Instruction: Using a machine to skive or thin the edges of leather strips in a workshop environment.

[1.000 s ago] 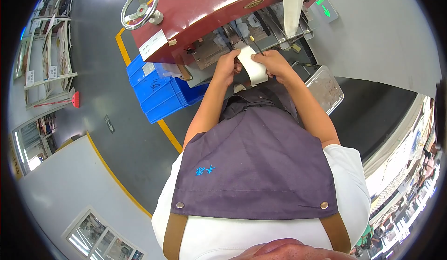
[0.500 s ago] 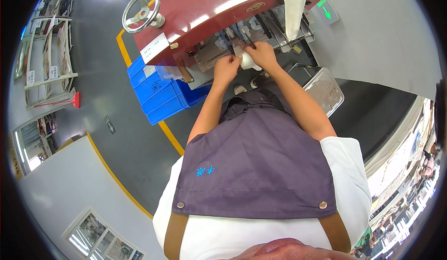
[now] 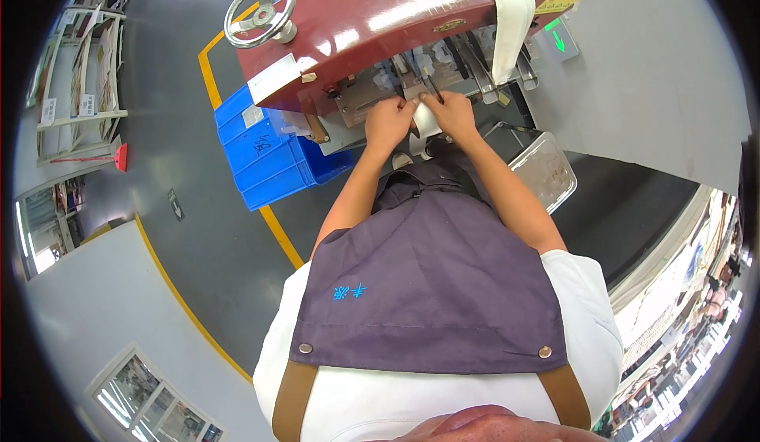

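Note:
My left hand point(image 3: 388, 123) and my right hand point(image 3: 453, 116) meet at the front opening of a red machine point(image 3: 348, 18), both closed on a white strip point(image 3: 426, 123). Thumbs and fingertips press it from either side where it lies at a narrow metal guide; the strip's near end curves down between my hands, and its far end is hidden. Metal plates point(image 3: 358, 108) surround the guide. To the right a wide white band point(image 3: 511, 22) hangs over the machine's front, beside metal rails point(image 3: 483, 81).
A steel handwheel point(image 3: 260, 16) tops the machine's left end. A blue crate point(image 3: 261, 174) stands below at the left, a metal tray point(image 3: 546, 171) at the right. A shelving rack point(image 3: 79, 78) is far left, beside a red dustpan point(image 3: 120, 157); a grey wall point(image 3: 641, 78) is at the right.
Both hands have moved forward toward the machine's opening, carrying the strip inward; less of it shows than one second ago. The view has shifted slightly, so the machine sits lower in the picture.

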